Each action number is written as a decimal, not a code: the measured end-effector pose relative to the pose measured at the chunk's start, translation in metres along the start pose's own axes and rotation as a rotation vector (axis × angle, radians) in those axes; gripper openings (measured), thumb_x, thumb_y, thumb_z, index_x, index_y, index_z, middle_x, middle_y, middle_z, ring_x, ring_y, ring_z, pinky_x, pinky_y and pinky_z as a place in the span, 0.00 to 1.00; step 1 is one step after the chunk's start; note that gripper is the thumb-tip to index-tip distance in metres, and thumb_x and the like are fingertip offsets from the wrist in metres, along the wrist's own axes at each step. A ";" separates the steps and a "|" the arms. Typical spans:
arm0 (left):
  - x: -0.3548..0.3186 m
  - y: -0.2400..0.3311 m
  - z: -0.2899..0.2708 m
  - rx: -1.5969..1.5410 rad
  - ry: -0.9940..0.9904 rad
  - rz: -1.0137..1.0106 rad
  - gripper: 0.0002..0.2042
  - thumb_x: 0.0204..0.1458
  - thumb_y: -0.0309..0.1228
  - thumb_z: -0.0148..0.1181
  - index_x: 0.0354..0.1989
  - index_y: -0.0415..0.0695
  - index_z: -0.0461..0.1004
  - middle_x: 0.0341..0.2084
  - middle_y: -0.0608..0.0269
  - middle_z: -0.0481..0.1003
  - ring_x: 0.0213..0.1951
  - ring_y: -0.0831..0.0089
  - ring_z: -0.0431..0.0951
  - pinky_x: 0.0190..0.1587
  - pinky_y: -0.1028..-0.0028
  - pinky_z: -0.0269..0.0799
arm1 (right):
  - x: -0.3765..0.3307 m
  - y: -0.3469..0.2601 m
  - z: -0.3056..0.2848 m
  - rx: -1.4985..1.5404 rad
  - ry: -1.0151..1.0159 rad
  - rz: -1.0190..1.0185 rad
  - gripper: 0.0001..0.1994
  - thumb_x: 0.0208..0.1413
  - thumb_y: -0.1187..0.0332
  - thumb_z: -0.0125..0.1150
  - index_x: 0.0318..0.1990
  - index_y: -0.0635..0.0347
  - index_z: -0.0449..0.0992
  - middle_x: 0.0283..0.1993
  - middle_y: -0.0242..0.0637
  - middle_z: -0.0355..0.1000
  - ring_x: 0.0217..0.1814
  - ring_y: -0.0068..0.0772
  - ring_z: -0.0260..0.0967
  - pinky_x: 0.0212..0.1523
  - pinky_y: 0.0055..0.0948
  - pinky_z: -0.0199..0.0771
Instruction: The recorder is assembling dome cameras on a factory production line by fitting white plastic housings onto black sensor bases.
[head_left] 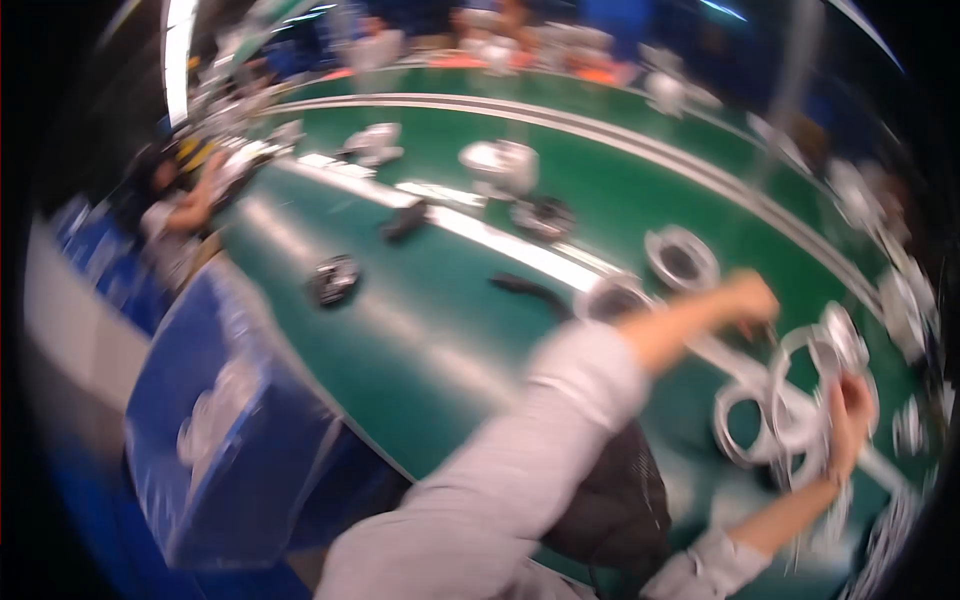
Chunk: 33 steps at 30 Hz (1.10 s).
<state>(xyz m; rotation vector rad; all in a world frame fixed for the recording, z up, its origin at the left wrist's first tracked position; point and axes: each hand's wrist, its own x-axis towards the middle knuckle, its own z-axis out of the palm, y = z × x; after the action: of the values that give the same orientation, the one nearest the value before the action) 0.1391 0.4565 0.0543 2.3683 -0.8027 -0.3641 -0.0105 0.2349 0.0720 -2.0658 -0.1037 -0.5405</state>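
Observation:
My left hand [750,300] reaches across to the right over the green bench, fingers curled down and closed. Whatever it holds, if anything, is too blurred to make out. Beside it my right hand [850,412] grips a white ring-shaped plastic part [784,400] by its right side, the part tilted up. Another white ring [738,455] lies against it at the lower left. Past my left forearm sits a white round housing with a dark opening [655,258], and a similar white ring [590,300] is partly covered by that arm.
On the bench [400,340] lie a dark round part [334,281], a black piece [405,221] and a black handle-like piece [520,286]. White housings [500,165] stand on the green belt beyond. A blue plastic-covered bin [225,440] is at left; another person [180,215] works there.

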 end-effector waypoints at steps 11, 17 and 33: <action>-0.206 -0.064 -0.062 -1.112 0.601 0.354 0.15 0.47 0.25 0.42 0.44 0.34 0.62 0.34 0.54 0.71 0.33 0.69 0.75 0.33 0.71 0.75 | -0.051 -0.137 0.155 -0.153 -0.594 -0.418 0.06 0.37 0.75 0.54 0.27 0.64 0.72 0.24 0.44 0.70 0.25 0.41 0.68 0.28 0.30 0.68; -0.246 -0.083 -0.072 -1.097 0.677 0.409 0.13 0.48 0.26 0.41 0.43 0.36 0.61 0.34 0.58 0.70 0.31 0.75 0.73 0.33 0.77 0.72 | -0.076 -0.143 0.196 -0.493 -0.866 -0.232 0.17 0.37 0.64 0.59 0.34 0.66 0.71 0.32 0.49 0.69 0.37 0.47 0.66 0.41 0.36 0.65; -0.251 -0.067 -0.091 -1.134 0.686 0.247 0.13 0.52 0.27 0.45 0.44 0.34 0.65 0.36 0.60 0.71 0.36 0.77 0.72 0.38 0.80 0.69 | -0.057 -0.164 0.154 -0.042 -0.942 -0.642 0.52 0.24 0.50 0.67 0.57 0.71 0.47 0.58 0.54 0.46 0.60 0.48 0.44 0.57 0.36 0.47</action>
<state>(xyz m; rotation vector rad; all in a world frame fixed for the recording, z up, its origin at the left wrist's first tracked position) 0.0139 0.6972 0.0991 1.1687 -0.3635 0.1111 -0.0570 0.4584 0.1112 -2.1445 -1.3347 0.1168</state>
